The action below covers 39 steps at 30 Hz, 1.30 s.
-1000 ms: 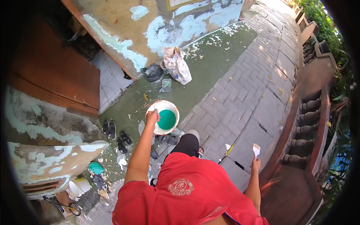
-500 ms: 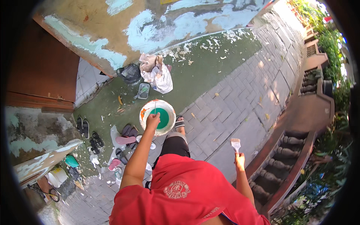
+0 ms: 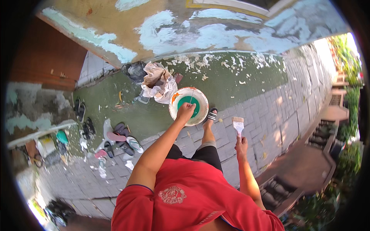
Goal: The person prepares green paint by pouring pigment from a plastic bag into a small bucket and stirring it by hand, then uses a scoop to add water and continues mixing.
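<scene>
My left hand is closed round the thin wire handle of a white bucket. Orange smears mark the bucket's rim, and green paint lies inside. Out to the right, my right hand grips a wide flat paintbrush by its pale handle, bristles pointing up and away from me. The brush is well apart from the bucket. A crumpled pale sack sits just beyond the bucket on its left, with a dark plastic bag beside it.
Ahead rises a wall with patches of light blue paint. Paint flakes litter the green floor strip at its foot. Several sandals and shoes lie at the left. Grey paving runs along the right, bordered by a baluster railing.
The bucket has moved right in the picture with my left hand on its handle, and the view has turned. The brush now sits higher and more upright. A sandalled foot shows further forward.
</scene>
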Motion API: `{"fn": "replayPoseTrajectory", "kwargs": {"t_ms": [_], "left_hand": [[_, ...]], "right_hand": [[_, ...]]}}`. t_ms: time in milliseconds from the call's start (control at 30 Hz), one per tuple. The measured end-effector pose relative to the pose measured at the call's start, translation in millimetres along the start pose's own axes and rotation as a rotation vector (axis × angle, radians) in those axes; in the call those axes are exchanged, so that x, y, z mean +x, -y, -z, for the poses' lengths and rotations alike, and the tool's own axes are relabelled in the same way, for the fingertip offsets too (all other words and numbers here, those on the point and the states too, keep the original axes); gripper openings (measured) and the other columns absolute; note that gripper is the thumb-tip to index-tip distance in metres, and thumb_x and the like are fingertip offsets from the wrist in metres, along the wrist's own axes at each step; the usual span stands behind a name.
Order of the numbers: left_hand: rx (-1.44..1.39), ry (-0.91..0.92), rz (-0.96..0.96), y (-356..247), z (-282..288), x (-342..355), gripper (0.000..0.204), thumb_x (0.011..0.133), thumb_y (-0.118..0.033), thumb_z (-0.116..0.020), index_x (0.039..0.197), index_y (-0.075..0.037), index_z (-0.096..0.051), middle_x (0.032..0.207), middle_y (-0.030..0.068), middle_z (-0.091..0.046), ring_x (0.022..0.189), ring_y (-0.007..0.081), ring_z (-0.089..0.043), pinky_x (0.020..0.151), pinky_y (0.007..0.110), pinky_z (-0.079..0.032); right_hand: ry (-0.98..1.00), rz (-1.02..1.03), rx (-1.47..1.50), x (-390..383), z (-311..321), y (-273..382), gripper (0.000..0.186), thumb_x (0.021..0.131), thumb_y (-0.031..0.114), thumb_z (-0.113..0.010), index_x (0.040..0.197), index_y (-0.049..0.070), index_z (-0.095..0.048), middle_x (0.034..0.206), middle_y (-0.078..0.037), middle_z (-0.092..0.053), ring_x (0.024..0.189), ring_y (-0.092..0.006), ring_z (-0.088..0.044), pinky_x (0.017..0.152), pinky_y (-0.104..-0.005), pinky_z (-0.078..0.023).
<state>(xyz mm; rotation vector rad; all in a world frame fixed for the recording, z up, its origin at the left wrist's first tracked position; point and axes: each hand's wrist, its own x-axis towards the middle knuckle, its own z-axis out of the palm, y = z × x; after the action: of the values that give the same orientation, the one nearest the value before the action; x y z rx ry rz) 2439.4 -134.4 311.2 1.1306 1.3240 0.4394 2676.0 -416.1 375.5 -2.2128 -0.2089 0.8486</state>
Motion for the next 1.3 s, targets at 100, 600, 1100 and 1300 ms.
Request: {"fn": "replayPoseTrajectory", "kwargs": {"t_ms": [100, 600, 1100, 1300], "left_hand": [[0.034, -0.061, 0.025, -9, -35, 43, 0.043, 0.088, -0.041, -0.069, 0.090, 0.002, -0.062, 0.080, 0.0119, -0.068, 0.074, 0.0259, -0.067, 0.067, 0.038, -0.052], [-0.035, -0.265, 0.046, -51, -145, 217, 0.039, 0.086, -0.038, -0.070, 0.084, -0.002, -0.054, 0.084, 0.0187, -0.063, 0.078, 0.0359, -0.063, 0.071, 0.045, -0.048], [-0.124, -0.302, 0.101, -31, -138, 376, 0.041, 0.085, -0.039, -0.066, 0.093, 0.001, -0.063, 0.098, 0.0205, -0.067, 0.095, 0.0371, -0.065, 0.083, 0.045, -0.051], [-0.153, -0.386, 0.029, -24, -131, 428, 0.040, 0.087, -0.037, -0.069, 0.090, 0.002, -0.062, 0.084, 0.0174, -0.065, 0.080, 0.0340, -0.065, 0.074, 0.041, -0.051]], "right_hand": [[0.104, 0.034, -0.067, 69, -9, 37, 0.033, 0.097, 0.036, -0.063, 0.099, 0.005, -0.054, 0.065, 0.003, -0.044, 0.052, -0.0062, -0.042, 0.044, -0.0253, -0.038], [0.403, 0.528, -0.667, 351, -73, 226, 0.041, 0.092, 0.036, -0.068, 0.102, -0.002, -0.059, 0.085, -0.019, -0.063, 0.075, -0.0316, -0.061, 0.069, -0.0432, -0.049], [0.685, 0.515, -0.537, 448, -275, 280, 0.037, 0.097, 0.036, -0.064, 0.103, 0.001, -0.059, 0.073, -0.004, -0.056, 0.059, -0.0107, -0.050, 0.053, -0.0294, -0.040], [0.790, 0.614, -0.545, 502, -358, 287, 0.033, 0.100, 0.033, -0.060, 0.103, 0.000, -0.061, 0.076, -0.004, -0.055, 0.066, -0.0100, -0.047, 0.058, -0.0289, -0.039]]}}
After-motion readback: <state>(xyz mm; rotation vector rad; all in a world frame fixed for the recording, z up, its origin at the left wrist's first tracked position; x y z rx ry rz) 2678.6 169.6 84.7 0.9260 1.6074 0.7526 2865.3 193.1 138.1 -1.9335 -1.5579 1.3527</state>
